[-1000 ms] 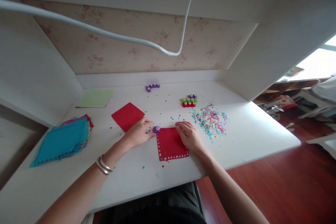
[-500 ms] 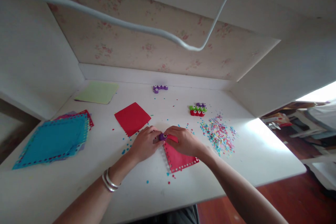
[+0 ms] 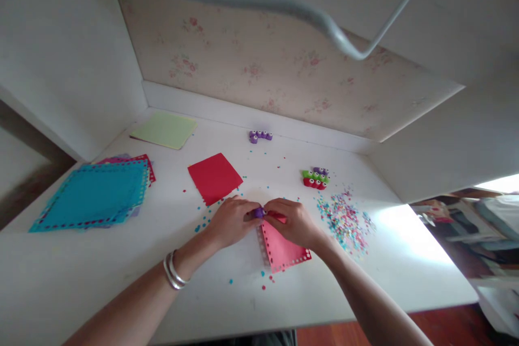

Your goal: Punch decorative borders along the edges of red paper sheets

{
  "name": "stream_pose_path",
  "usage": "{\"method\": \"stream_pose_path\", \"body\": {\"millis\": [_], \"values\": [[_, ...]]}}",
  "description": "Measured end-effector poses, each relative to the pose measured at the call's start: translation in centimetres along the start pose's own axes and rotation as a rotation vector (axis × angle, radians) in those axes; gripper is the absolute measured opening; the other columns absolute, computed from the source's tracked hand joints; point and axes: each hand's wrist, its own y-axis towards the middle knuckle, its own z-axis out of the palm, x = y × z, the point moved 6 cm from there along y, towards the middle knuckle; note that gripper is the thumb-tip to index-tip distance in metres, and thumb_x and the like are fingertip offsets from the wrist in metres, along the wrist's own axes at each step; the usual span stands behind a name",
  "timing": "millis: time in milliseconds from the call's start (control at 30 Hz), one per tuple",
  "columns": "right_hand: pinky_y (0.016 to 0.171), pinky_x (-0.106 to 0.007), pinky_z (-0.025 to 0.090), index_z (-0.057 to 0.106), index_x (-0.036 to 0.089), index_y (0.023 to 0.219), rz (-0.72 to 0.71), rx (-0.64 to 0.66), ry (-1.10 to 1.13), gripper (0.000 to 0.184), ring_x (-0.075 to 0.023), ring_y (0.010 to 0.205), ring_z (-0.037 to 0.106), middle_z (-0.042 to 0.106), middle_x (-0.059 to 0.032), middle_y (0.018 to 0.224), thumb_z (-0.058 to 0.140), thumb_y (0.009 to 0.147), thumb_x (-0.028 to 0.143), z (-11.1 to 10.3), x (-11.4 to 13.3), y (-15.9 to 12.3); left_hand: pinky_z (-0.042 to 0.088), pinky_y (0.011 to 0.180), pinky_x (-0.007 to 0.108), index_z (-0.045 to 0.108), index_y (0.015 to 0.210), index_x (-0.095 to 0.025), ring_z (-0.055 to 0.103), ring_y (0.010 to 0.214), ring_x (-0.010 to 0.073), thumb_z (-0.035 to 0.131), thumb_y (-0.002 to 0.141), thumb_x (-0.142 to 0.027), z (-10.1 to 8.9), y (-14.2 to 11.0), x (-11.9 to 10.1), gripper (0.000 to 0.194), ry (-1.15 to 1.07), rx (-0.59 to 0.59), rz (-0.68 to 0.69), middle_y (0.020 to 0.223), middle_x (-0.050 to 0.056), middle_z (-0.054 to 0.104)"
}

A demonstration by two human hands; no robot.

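Observation:
A small purple craft punch (image 3: 258, 212) is gripped between the thumb and fingers of my left hand (image 3: 235, 220). Pinched in my right hand (image 3: 292, 221) is a red sheet of paper (image 3: 286, 248), whose upper corner meets the punch. Rows of small punched holes run along its left and lower edges. The fingers partly hide the corner, so I cannot make out the punch's exact bite on it. Left of the punch lies an unpunched stack of red paper (image 3: 214, 177), with blue paper bits around my left hand.
Blue punched sheets (image 3: 89, 194) are piled at the left, with pale green paper (image 3: 164, 130) behind. Purple punches (image 3: 260, 135) stand near the wall; purple, green and red punches (image 3: 316, 178) sit to the right. Beside them spreads a heap of confetti (image 3: 346, 221). A white cable (image 3: 284, 2) hangs overhead.
The camera view has tilted and shifted, so the table's things appear moved. Both hands keep the same hold on punch and paper; the red sheet's lower part looks slightly more raised.

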Motion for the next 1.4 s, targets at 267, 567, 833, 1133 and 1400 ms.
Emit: {"method": "stream_pose_path", "body": {"millis": [267, 567, 833, 1133, 1400], "values": [[0.083, -0.032, 0.055, 0.068, 0.021, 0.101, -0.035, -0.017, -0.003, 0.015, -0.0179, 0.091, 0.067, 0.070, -0.0060, 0.100, 0.058, 0.090, 0.020, -0.3, 0.4, -0.2, 0.037, 0.067, 0.026, 0.070, 0.088, -0.027, 0.057, 0.075, 0.0175, 0.064, 0.086, -0.031, 0.1, 0.0, 0.4, 0.007, -0.136, 0.032, -0.067, 0.070, -0.004, 0.065], [0.077, -0.030, 0.054, 0.068, 0.020, 0.097, -0.044, -0.016, 0.000, 0.014, -0.0171, 0.086, 0.066, 0.070, -0.0059, 0.094, 0.059, 0.087, 0.018, -0.2, 0.4, -0.2, 0.036, 0.067, 0.025, 0.069, 0.086, -0.026, 0.058, 0.076, 0.0172, 0.064, 0.086, -0.026, 0.0, 0.0, 0.2, 0.005, -0.136, 0.047, -0.011, 0.068, -0.004, 0.063], [0.082, -0.029, 0.054, 0.069, 0.021, 0.099, -0.065, -0.036, 0.029, 0.017, -0.0171, 0.090, 0.066, 0.070, -0.0058, 0.100, 0.060, 0.085, 0.015, -0.1, 0.2, -0.5, 0.037, 0.069, 0.026, 0.069, 0.087, -0.026, 0.058, 0.078, 0.0187, 0.062, 0.089, -0.028, 0.0, -0.1, 0.0, 0.007, -0.098, 0.045, 0.007, 0.069, -0.003, 0.064], [0.072, -0.026, 0.053, 0.069, 0.021, 0.086, -0.109, -0.101, 0.067, 0.015, -0.0156, 0.079, 0.065, 0.070, -0.0042, 0.088, 0.065, 0.077, 0.010, 0.5, -0.3, -0.5, 0.036, 0.070, 0.026, 0.065, 0.086, -0.024, 0.059, 0.081, 0.0186, 0.063, 0.091, -0.028, 0.1, -0.2, -0.4, 0.006, 0.009, 0.045, 0.086, 0.074, -0.002, 0.065], [0.071, -0.027, 0.053, 0.067, 0.020, 0.080, -0.111, -0.089, 0.083, 0.010, -0.0154, 0.077, 0.065, 0.069, -0.0045, 0.087, 0.065, 0.076, 0.011, 0.7, -0.6, -0.5, 0.036, 0.072, 0.027, 0.065, 0.086, -0.023, 0.058, 0.079, 0.0185, 0.061, 0.093, -0.031, 0.0, -0.3, -0.7, 0.011, 0.029, 0.046, 0.113, 0.075, -0.002, 0.066]]}}
